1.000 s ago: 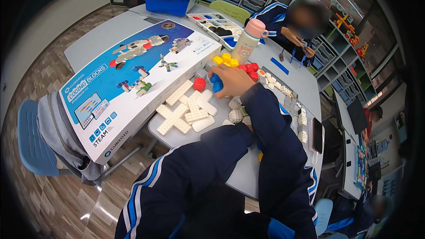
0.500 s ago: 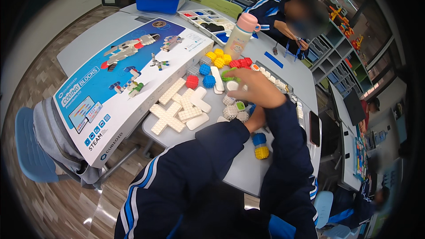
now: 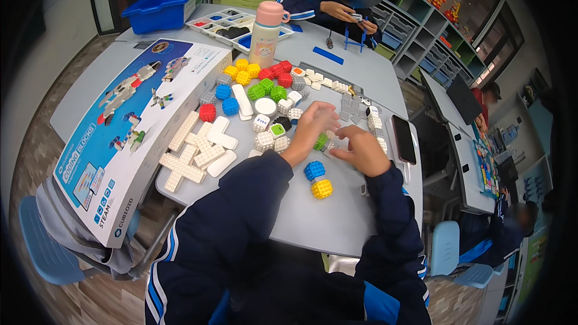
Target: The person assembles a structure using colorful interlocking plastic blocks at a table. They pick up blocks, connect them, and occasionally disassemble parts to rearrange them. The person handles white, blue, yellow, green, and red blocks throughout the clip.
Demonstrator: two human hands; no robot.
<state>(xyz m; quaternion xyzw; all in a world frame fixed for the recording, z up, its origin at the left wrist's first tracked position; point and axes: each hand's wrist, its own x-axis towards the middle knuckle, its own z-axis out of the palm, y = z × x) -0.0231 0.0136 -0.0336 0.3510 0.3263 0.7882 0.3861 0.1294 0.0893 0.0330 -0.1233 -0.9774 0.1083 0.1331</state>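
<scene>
Both hands work mid-counter: the left hand pinches a green studded cube, the right hand curls over small pieces, grip unclear. Just near them lies a joined blue-and-yellow cube pair; most blocks lie loose farther left, so building looks barely begun

Counted on the grey table: four yellow cubes, four red cubes, three green cubes, one pink-capped bottle at twelve o'clock, one phone.
</scene>
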